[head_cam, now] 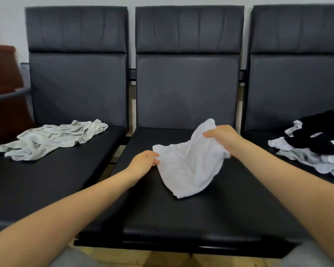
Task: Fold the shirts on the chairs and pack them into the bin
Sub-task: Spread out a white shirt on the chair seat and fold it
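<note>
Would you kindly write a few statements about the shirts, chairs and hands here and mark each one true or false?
1. Both hands hold the white shirt over the middle chair. True: the left hand pinches its left edge and the right hand grips its upper part.
2. The light grey shirt is folded neatly. False: it lies crumpled on the left chair.
3. A pile of black and white clothes sits on the right chair. True.
4. The bin stands on the middle chair. False: no bin is in view.
5. The right hand is open and lies flat on the seat. False: its fingers curl round the white shirt.
</note>
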